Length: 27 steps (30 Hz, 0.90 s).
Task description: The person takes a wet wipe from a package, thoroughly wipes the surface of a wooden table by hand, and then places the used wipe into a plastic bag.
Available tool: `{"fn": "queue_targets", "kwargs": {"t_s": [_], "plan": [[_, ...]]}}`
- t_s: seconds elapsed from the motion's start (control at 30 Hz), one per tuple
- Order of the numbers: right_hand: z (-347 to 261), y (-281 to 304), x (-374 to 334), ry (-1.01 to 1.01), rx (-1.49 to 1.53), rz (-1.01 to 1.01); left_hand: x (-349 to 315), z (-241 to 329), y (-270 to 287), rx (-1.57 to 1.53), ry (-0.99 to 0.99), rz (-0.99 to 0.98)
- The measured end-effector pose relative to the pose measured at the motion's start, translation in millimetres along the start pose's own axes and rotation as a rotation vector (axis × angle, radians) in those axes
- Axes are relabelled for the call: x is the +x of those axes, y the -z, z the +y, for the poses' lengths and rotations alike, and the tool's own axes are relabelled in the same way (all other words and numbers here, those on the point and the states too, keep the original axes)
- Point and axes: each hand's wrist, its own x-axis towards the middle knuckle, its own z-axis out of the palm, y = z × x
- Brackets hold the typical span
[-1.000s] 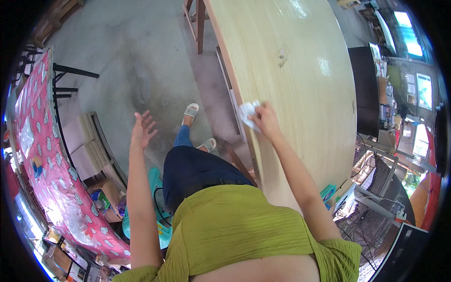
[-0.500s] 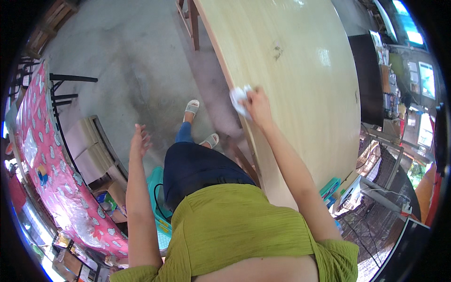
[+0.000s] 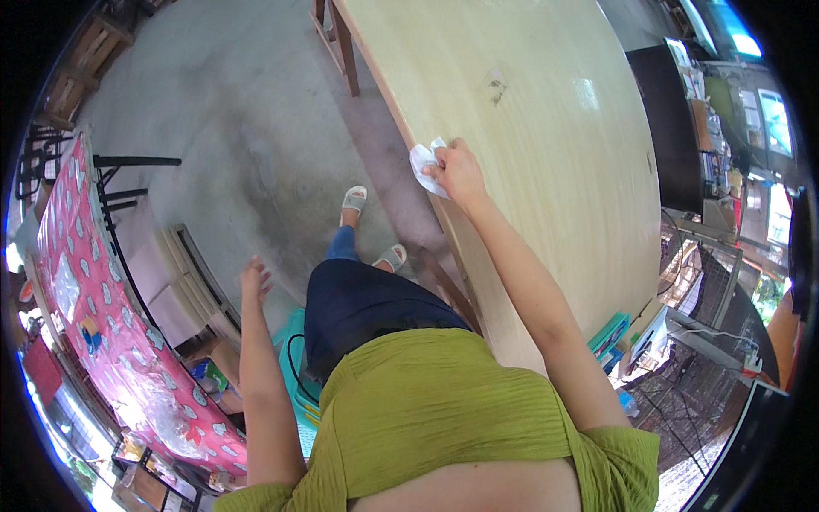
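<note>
My right hand (image 3: 461,177) is pinched round a crumpled white sheet of thin, soft material (image 3: 423,165), whether paper or cloth I cannot tell, my fingers bent over its right side. The sheet sits at the left edge of the long, pale wood-grain table (image 3: 554,188), part of it folding over the brownish rim. Further up that glossy top is a small dark smudge (image 3: 496,90), well apart from my knuckles. My left hand (image 3: 255,280) hangs in the air over the grey concrete floor (image 3: 222,94), its fingers loosely curled and released, a little blurred. Below it, beside my dark-blue-clad hip, is a teal plastic openwork container (image 3: 294,328); farther left stands a table under a shiny pink patterned cover (image 3: 107,282).
</note>
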Motion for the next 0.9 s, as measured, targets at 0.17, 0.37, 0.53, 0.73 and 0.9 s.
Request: {"fn": "queue_targets", "kwargs": {"t_s": [0.17, 0.37, 0.53, 0.73, 0.9], "plan": [[27, -12, -62, -0.015, -0.027, -0.068, -22, 63, -84, 0.49, -0.486, -0.207], [4, -8, -16, 0.009, -0.002, 0.035, -80, 197, -253, 0.61, -0.873, -0.27], [34, -15, -76, -0.097, -0.026, -0.069, -103, 253, -307, 0.611, -0.826, -0.279], [8, -6, -11, -0.088, 0.044, 0.091, -118, 253, -350, 0.41, -0.728, -0.404], [34, -6, -36, -0.114, -0.05, -0.04, -110, 255, -351, 0.346, -0.676, -0.434]]}}
